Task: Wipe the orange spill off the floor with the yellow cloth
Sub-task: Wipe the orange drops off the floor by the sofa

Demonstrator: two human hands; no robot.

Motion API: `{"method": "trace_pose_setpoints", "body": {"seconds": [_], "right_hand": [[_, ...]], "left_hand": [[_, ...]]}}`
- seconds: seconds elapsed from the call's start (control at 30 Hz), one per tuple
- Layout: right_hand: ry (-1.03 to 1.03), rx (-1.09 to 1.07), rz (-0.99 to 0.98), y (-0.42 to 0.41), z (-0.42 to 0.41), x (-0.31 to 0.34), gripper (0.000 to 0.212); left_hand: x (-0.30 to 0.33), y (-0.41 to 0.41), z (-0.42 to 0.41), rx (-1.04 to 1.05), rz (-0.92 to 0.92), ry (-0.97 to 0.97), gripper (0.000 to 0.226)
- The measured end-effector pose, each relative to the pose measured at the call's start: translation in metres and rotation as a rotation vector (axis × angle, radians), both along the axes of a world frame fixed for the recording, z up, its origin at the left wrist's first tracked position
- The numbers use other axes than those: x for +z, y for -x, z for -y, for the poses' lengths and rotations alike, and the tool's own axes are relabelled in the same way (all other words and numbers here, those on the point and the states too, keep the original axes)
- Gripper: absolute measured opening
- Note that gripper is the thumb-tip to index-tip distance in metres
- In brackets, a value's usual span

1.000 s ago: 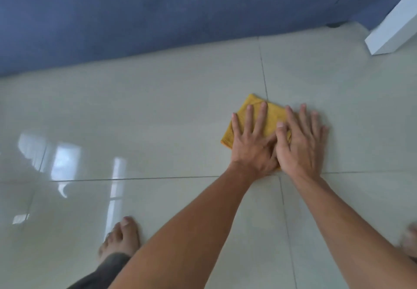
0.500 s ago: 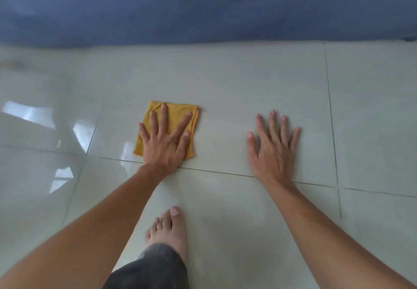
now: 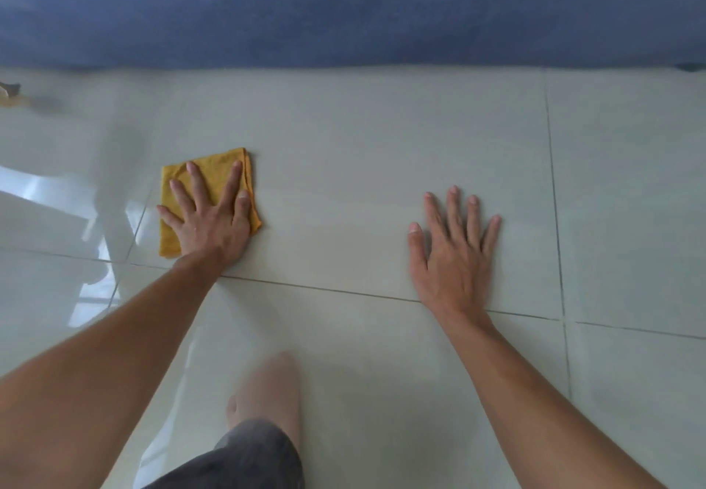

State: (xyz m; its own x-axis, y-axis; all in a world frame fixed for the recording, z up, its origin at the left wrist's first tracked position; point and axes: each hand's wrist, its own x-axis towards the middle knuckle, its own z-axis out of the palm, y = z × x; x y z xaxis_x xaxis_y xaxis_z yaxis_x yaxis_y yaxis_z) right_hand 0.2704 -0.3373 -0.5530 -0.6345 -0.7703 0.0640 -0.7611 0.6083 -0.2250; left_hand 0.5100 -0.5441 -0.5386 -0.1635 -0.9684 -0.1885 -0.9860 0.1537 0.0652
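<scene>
A folded yellow cloth (image 3: 214, 165) lies flat on the pale glossy floor tiles (image 3: 363, 183), left of centre. My left hand (image 3: 208, 225) presses down on the cloth with fingers spread, covering its lower right part. Far to the right, my right hand (image 3: 452, 255) rests palm-down on bare tile, fingers apart, holding nothing. A blurred orange-tan smear (image 3: 11, 102) shows at the far left edge of the floor, well away from the cloth. No orange shows on the tiles around the cloth.
A dark blue upholstered surface (image 3: 344, 7) runs along the whole far side of the floor. My bare foot (image 3: 267, 393) and a grey trouser leg (image 3: 244, 458) are at the bottom centre. Bright window reflections lie on the tiles at left.
Both hands were together on the cloth a second ago. My left hand has since slid the cloth to the left, and my right hand has come off it onto bare tile.
</scene>
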Motion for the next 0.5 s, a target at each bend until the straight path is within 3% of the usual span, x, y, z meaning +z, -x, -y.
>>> {"method": "trace_pose_setpoints", "body": {"seconds": [0.27, 0.5], "right_hand": [[0.234, -0.070, 0.161, 0.020, -0.011, 0.020, 0.059], [0.194, -0.206, 0.108, 0.076, -0.061, 0.029, 0.061]], "left_hand": [[-0.001, 0.118, -0.089, -0.251, -0.049, 0.007, 0.056], [0.006, 0.202, -0.215, -0.522, -0.158, -0.078, 0.054]]}}
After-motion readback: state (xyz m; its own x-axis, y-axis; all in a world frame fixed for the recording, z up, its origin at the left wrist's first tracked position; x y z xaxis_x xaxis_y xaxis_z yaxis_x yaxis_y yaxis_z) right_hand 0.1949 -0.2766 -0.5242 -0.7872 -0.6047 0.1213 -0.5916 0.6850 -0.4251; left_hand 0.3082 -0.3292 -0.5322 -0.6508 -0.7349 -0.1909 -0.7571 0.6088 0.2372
